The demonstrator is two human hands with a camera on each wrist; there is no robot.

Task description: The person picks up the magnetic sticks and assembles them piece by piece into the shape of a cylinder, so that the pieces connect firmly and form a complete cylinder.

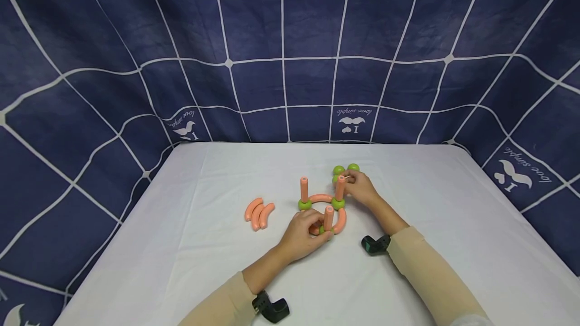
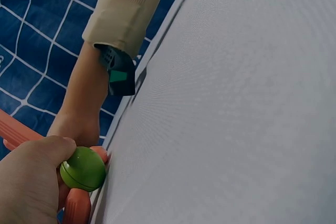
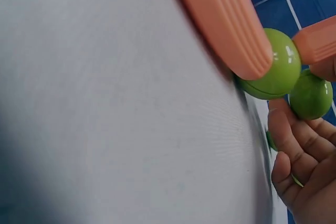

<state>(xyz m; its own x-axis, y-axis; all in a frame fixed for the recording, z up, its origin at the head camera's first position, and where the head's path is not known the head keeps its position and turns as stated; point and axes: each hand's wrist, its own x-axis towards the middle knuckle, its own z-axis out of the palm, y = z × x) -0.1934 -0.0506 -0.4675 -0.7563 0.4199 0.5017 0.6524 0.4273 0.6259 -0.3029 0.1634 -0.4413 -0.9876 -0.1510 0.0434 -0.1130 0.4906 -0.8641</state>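
My left hand (image 1: 304, 235) pinches a green ball connector (image 2: 83, 169) at the near side of a part-built ring, thumb on its face. From that ball an orange straight tube (image 1: 329, 218) stands upright. Orange curved tubes (image 1: 340, 221) link it to other ball joints (image 1: 338, 204), which carry upright tubes (image 1: 304, 189) too. Behind the ring my right hand (image 1: 361, 187) holds a loose green ball (image 3: 311, 94) between thumb and fingers. Two more green balls (image 1: 353, 167) lie close to its fingertips, partly hidden by the fingers in the right wrist view.
Several loose orange curved tubes (image 1: 260, 214) lie side by side left of the ring. A white cloth (image 1: 217, 265) covers the table, and a blue checked curtain (image 1: 308, 84) hangs behind its far edge. Black devices (image 1: 272, 308) are strapped to both wrists.
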